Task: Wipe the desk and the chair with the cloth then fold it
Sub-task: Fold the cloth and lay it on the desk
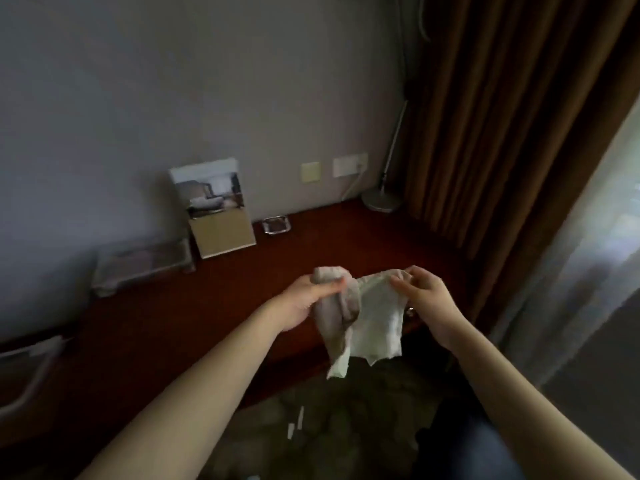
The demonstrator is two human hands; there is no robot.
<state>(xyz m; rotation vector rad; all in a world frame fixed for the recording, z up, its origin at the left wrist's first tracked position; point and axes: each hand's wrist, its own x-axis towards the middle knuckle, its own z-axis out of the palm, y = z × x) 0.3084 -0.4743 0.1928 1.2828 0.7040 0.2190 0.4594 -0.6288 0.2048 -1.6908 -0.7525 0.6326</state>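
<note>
Left hand (304, 299) grips one bunched end of the pale cloth (367, 317), right hand (426, 289) pinches the opposite top edge, cloth hanging above the dark red desk (311, 244).

grey wall (173, 81), brown curtain (502, 116), dim patterned floor (329, 427).

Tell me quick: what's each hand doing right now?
Left hand: closed, gripping the cloth at its bunched upper end.
Right hand: closed, pinching the cloth's other top edge.

Bare left hand (304, 301), bare right hand (427, 292)
</note>
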